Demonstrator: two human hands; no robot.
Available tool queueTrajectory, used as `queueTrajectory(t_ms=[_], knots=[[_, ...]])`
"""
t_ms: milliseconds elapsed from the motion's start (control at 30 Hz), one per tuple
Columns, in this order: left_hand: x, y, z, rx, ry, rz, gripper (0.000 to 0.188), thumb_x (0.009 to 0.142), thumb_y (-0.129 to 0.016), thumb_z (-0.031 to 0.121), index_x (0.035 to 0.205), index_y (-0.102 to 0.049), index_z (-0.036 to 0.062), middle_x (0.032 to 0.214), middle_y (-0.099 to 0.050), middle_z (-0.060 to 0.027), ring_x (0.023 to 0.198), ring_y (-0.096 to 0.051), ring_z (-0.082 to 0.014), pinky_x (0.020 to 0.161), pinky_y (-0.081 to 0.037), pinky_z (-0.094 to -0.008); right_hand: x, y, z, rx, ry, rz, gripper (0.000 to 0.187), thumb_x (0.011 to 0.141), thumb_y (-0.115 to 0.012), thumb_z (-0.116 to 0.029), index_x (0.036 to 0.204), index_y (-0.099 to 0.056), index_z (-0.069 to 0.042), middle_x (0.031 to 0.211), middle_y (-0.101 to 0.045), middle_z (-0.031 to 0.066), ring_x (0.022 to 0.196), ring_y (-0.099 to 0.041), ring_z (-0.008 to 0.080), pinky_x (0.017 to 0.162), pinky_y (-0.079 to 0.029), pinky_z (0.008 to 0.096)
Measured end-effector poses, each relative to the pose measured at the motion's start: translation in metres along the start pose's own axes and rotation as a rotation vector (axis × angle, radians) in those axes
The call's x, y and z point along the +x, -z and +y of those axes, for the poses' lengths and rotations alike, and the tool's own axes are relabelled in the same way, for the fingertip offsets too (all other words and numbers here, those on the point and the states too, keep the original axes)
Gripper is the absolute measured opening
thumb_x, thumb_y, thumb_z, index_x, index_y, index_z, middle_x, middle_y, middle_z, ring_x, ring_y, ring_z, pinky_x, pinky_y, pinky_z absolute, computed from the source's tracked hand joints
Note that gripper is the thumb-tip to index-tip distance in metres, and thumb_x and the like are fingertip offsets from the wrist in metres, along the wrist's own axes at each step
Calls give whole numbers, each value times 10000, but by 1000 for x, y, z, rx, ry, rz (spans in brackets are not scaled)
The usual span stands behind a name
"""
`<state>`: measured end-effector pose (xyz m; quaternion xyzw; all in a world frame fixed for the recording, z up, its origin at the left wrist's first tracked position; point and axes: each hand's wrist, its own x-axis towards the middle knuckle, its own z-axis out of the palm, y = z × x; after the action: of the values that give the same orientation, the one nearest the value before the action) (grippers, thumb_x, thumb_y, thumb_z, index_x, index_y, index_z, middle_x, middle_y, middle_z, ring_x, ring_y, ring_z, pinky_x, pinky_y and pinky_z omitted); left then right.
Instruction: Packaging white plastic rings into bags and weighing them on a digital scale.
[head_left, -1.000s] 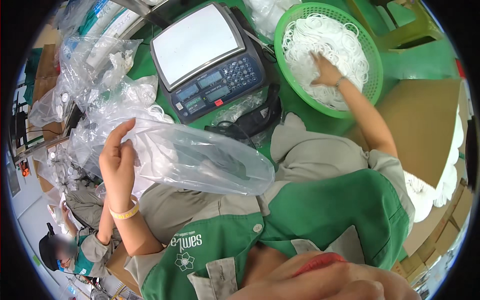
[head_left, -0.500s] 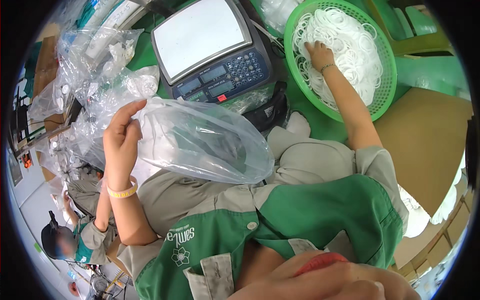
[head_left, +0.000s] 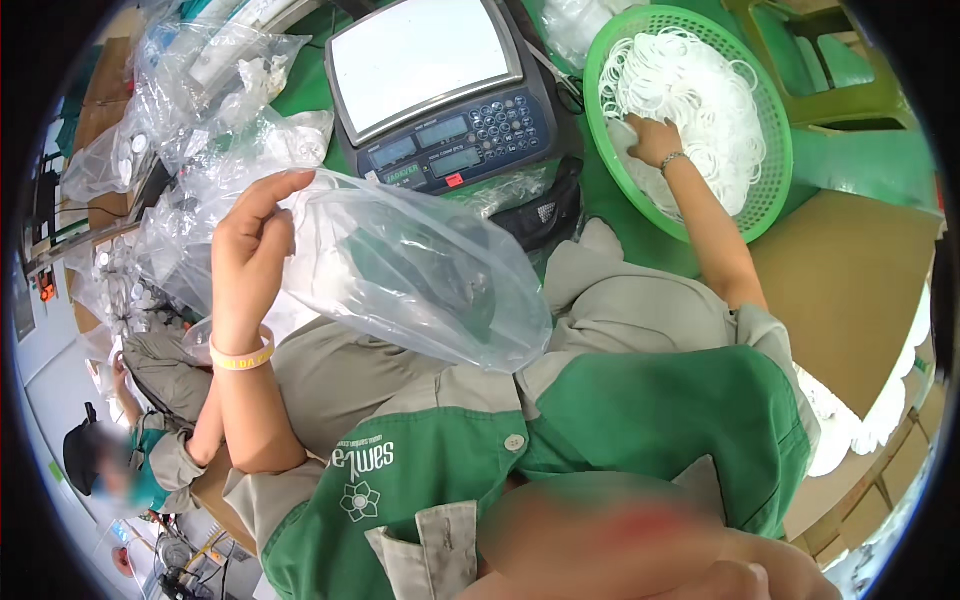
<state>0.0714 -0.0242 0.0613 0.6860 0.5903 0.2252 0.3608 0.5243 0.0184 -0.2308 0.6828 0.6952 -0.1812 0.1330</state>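
Observation:
My left hand (head_left: 252,245) grips the rim of a clear plastic bag (head_left: 430,270) between thumb and fingers. The bag lies across my lap with its mouth spread open; pale material shows near its left end. My right hand (head_left: 655,142) is inside a green basket (head_left: 652,222), close to its left wall, with the fingers bent downward. Many thin white rings (head_left: 700,110) fill the basket. A pale, flat patch shows beside my right fingertips; whether they hold it or rings I cannot make out.
A counting scale (head_left: 430,90) with a white platform stands ahead. Crumpled clear bags (head_left: 220,130) pile up at the left. Brown cardboard (head_left: 860,290) is at the right, below a green plastic stool (head_left: 825,60). Another person (head_left: 150,440) sits at the lower left.
My right hand has shifted down within the basket, and its fingers are bent closer to the left wall. My left hand still grips the bag, slightly higher in view.

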Motion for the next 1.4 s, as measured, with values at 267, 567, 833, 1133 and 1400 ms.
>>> queueTrajectory(t_ms=[267, 567, 833, 1133, 1400], knots=[[-11, 2, 10, -9, 76, -150, 511, 694, -345, -88, 1129, -579, 42, 1183, -552, -89, 520, -439, -25, 502, -398, -182, -12, 17, 58, 448, -121, 447, 678, 644, -696, -346, 1219, -481, -57, 1066, -593, 197, 1007, -561, 315, 939, -361, 392], [-9, 11, 17, -29, 108, -172, 472, 723, -408, -7, 1171, -550, 41, 668, -540, -24, 509, -449, -70, 492, -409, -227, -54, 47, 78, 692, -256, 865, 672, 668, -730, -286, 1193, -479, 51, 1113, -576, 187, 1045, -540, 273, 909, -391, 320], [-21, 10, 9, -194, 45, -126, 541, 735, -485, 40, 1274, -456, 63, 742, -554, -17, 533, -439, -60, 490, -390, -227, -54, 61, 119, 1859, -514, 604, 461, 767, -650, -263, 1120, -546, 14, 1086, -592, 111, 969, -574, 231, 818, -448, 342], [-7, -20, 26, -65, -51, -407, 455, 733, -519, 133, 1126, -439, -82, 866, -591, -202, 684, -605, -245, 587, -462, -350, -149, 214, -115, 2014, 16, 74, 424, 839, -548, -214, 1155, -466, 56, 1125, -550, 155, 983, -558, 257, 837, -468, 342], [-36, -12, 30, -432, -52, -253, 375, 707, -511, 95, 1055, -477, -42, 821, -595, -185, 647, -598, -225, 541, -464, -319, -181, 188, -257, 1510, 363, -20, 402, 804, -595, -159, 1146, -481, 17, 1005, -578, 90, 879, -570, 176, 788, -457, 308]])
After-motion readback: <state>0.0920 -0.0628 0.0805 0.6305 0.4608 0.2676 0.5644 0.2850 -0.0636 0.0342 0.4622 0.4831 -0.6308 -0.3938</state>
